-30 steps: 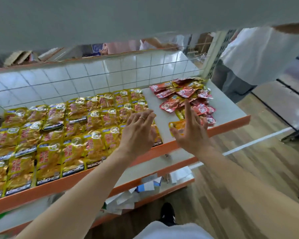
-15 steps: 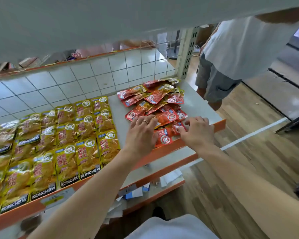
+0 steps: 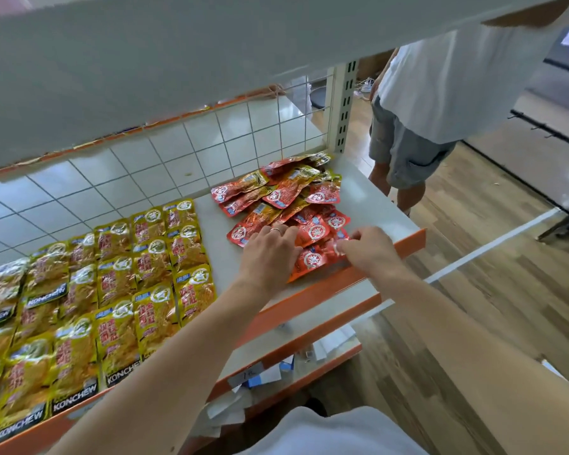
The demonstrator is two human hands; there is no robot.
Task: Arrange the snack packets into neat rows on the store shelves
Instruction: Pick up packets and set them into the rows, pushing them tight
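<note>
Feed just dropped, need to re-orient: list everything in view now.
Yellow foil snack packets: many, yellow, neat rows on shelf's left.
Red foil snack packets: over a dozen, red, loose overlapping heap on shelf's right.
White metal shelf with orange front edge: one, holds both groups.
White wire grid panel: one, behind shelf.
Loose papers and small boxes: several, white and blue, lower shelf.
Bystander in white shirt, grey shorts: one, standing right of shelf.
Left hand: flat on red heap, ring on finger.
Right hand: pinches a front red packet.
</note>
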